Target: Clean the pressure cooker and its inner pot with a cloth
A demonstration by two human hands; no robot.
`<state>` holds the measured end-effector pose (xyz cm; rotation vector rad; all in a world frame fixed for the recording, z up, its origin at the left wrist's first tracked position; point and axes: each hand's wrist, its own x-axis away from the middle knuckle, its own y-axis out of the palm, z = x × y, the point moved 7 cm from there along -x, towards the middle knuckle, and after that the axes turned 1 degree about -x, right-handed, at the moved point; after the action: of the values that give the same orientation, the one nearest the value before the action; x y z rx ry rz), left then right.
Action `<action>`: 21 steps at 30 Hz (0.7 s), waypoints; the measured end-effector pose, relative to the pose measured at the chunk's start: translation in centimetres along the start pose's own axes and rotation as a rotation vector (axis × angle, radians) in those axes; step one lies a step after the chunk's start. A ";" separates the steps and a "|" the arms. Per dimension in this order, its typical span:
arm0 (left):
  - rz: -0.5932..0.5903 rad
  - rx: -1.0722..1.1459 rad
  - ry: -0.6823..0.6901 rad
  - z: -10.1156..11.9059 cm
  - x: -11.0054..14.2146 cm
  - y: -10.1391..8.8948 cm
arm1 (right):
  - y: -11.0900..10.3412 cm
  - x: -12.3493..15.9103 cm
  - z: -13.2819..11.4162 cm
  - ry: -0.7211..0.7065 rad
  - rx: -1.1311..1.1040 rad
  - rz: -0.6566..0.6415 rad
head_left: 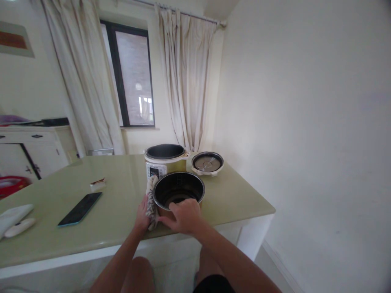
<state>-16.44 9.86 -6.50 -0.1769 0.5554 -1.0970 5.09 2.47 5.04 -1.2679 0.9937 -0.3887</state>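
Observation:
An inner cooking pot (pixel 180 181) with a dark inside and a brownish outer wall stands near the table's front edge. My right hand (pixel 187 216) is closed over its near rim, fingers inside and thumb outside. On the pot's left, my left hand (pixel 141 216) is closed round a grey-and-white patterned cloth (pixel 151 201) that lies against the outer wall; some of its fingers are hidden behind the cloth. Just behind the pot is the electric cooker body (pixel 176 166), open at the top with a control panel in front. Its round lid (pixel 208 162) rests upside down to the right.
On the pale green table (pixel 119 215), a dark phone (pixel 81 208) lies to the left, with a small whitish item (pixel 97 185) beyond it. White things (pixel 18 228) lie at the far left. A wall (pixel 305 142) rises on the right.

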 end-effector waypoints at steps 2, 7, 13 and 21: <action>-0.017 0.037 -0.032 0.6 -0.2 0.0 | -0.5 1.4 2.4 -0.109 -0.008 0.050; -0.099 0.102 -0.054 3.2 -0.7 0.7 | -1.1 3.5 6.0 -0.309 -0.100 0.161; -0.138 0.098 -0.033 4.6 -0.5 1.0 | -0.8 3.6 5.9 -0.287 -0.110 0.179; -0.093 0.000 -0.056 4.7 -0.3 0.3 | -0.9 3.6 5.8 -0.282 -0.085 0.164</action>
<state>-13.90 9.64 -2.50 -0.2343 0.5007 -1.1788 11.87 3.09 4.28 -1.2666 0.8717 -0.0381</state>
